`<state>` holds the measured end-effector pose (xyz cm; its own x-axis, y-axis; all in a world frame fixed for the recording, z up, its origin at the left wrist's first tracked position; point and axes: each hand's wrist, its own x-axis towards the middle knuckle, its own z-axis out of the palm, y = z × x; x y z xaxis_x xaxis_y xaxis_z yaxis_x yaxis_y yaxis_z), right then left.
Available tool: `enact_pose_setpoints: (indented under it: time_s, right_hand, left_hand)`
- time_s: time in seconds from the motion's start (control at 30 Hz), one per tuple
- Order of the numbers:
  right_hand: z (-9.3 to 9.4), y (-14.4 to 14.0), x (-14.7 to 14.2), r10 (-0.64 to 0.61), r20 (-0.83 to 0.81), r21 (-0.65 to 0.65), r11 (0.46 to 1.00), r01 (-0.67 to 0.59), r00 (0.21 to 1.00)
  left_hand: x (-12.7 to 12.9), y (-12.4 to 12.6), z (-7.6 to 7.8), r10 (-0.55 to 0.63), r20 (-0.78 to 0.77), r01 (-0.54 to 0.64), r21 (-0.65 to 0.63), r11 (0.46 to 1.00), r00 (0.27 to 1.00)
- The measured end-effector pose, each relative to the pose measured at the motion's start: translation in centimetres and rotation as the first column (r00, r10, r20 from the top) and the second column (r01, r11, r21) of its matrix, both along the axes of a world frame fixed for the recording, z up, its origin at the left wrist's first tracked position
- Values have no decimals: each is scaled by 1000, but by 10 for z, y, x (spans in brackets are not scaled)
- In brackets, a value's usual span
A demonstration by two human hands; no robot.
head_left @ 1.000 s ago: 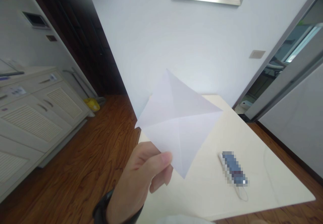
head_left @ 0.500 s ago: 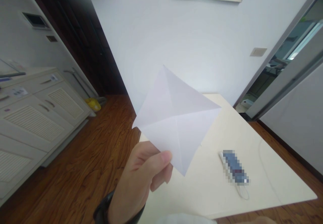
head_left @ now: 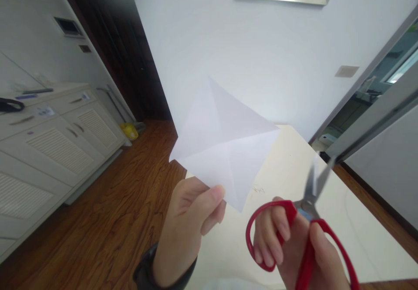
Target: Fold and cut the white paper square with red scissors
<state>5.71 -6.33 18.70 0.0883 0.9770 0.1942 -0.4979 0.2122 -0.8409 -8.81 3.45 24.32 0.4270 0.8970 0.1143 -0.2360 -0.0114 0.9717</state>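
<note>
A square sheet of white paper with crossing fold creases is held up, one corner pointing down. My left hand pinches its lower left edge between thumb and fingers. To the right, my right hand has its fingers and thumb through the red handles of a pair of scissors. The scissors' blades are spread and point up, apart from the paper. The phone-like device on the table is mostly hidden behind the right hand and scissors.
Below lies a white table against the wall, with faint marks on its top. A white cabinet stands at the left on the wooden floor. At the right is a sliding door.
My right hand has come into view from below with the open scissors. My left hand still holds the paper. The whole view has shifted slightly.
</note>
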Motion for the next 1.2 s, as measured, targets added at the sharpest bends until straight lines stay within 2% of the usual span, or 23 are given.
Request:
enact_pose_setpoints:
  time_s: [0.07,0.2,0.3,0.37,0.47,0.6,0.97,1.2]
  right_hand:
    - [8,12,-3,40,42,-4,999,-40,998]
    - [7,14,-10,120,314,8,992,-129,942]
    - [9,14,-13,270,424,-98,963,-253,864]
    - [16,17,-14,322,462,-165,947,-276,827]
    - [33,18,-18,302,513,-203,952,-228,804]
    - [44,17,-25,230,555,-166,972,-165,799]
    - [47,15,-31,168,616,-157,984,-89,769]
    - [38,19,-33,136,653,-81,991,-110,745]
  left_hand:
    - [2,0,-1,22,12,-22,1,1000,1000]
    - [5,1,-3,69,31,-69,12,998,997]
    - [4,2,-5,78,43,-79,38,996,996]
    - [3,3,-6,78,37,-81,91,993,996]
    - [1,5,-7,60,32,-64,164,984,998]
    - [-1,8,-9,45,28,-50,194,980,999]
    - [-5,9,-13,28,0,-27,168,985,1000]
    - [-3,9,-8,43,-34,-37,157,987,998]
